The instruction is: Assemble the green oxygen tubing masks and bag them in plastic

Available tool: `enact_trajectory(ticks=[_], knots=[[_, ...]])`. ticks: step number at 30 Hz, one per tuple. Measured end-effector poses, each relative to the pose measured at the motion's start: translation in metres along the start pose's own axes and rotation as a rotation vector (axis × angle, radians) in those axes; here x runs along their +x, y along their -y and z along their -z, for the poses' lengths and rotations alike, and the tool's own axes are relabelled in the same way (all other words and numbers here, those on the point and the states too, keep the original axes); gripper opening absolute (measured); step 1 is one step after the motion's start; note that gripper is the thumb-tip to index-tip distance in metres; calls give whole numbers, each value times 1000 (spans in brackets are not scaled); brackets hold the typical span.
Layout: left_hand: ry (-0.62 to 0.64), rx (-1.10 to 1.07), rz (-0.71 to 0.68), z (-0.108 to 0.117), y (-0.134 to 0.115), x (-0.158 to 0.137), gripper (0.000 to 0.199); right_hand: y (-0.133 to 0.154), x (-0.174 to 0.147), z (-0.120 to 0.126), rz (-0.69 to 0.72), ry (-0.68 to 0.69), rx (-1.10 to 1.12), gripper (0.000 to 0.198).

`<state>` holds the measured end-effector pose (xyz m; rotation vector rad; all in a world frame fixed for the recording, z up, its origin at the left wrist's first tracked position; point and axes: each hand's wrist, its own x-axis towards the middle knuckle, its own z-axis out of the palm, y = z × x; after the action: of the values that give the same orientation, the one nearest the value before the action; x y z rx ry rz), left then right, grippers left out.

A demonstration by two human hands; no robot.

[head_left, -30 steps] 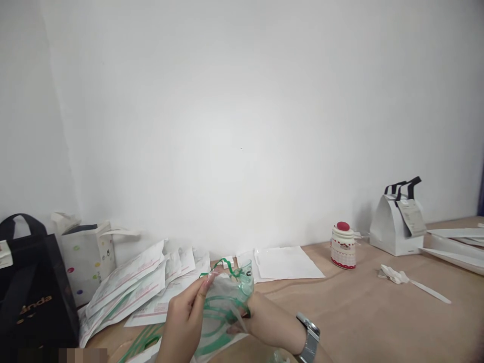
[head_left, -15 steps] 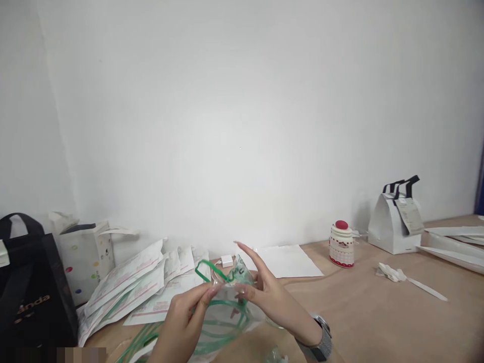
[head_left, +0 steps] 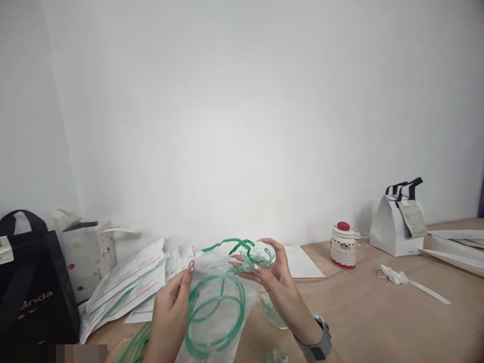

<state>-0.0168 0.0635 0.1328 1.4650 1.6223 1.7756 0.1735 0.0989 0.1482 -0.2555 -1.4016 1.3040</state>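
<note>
My left hand [head_left: 172, 302] pinches the edge of a clear plastic bag [head_left: 214, 263] between thumb and fingers. A coil of green tubing [head_left: 243, 307] shows in or behind the bag; I cannot tell which. My right hand [head_left: 279, 282], with a watch on the wrist, is closed around a clear oxygen mask [head_left: 269, 252] just past the bag's upper right corner. A green elastic strap [head_left: 237, 242] loops up from the mask. Below my right hand, another clear, greenish mask-like piece [head_left: 270, 313] lies on the table, partly covered by my forearm.
White printed packets [head_left: 128, 275] are piled at left beside a dotted bag [head_left: 91, 257] and a black bag [head_left: 34, 282]. Loose green tubing [head_left: 136, 344] lies below them. At right stand a red-lidded jar [head_left: 343, 247], a white box [head_left: 395, 227] and a crumpled white strip [head_left: 395, 275].
My hands have moved apart. The mask has come out to the right in my right hand, and the bag with the coiled tubing now spreads flatter below my left hand.
</note>
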Motion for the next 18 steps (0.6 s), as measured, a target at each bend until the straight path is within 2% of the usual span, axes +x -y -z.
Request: enact_trajectory(ticks=[2, 5, 8, 11, 16, 18], knots=[[-22, -30, 58, 2, -2, 0, 35, 2, 0, 3, -20, 65, -5, 38], [-49, -53, 76, 3, -4, -1, 38, 5, 0, 7, -129, 176, -57, 34], [-30, -40, 17, -1, -2, -3, 41, 2, -1, 8, -213, 246, -138, 34], [49, -26, -30, -6, 2, -4, 42, -4, -2, 6, -266, 297, -273, 33], [141, 9, -147, -15, 3, -8, 37, -16, 0, 8, -316, 287, -629, 31], [169, 38, -230, -21, 2, -12, 33, -23, -1, 11, -374, 370, -776, 31]])
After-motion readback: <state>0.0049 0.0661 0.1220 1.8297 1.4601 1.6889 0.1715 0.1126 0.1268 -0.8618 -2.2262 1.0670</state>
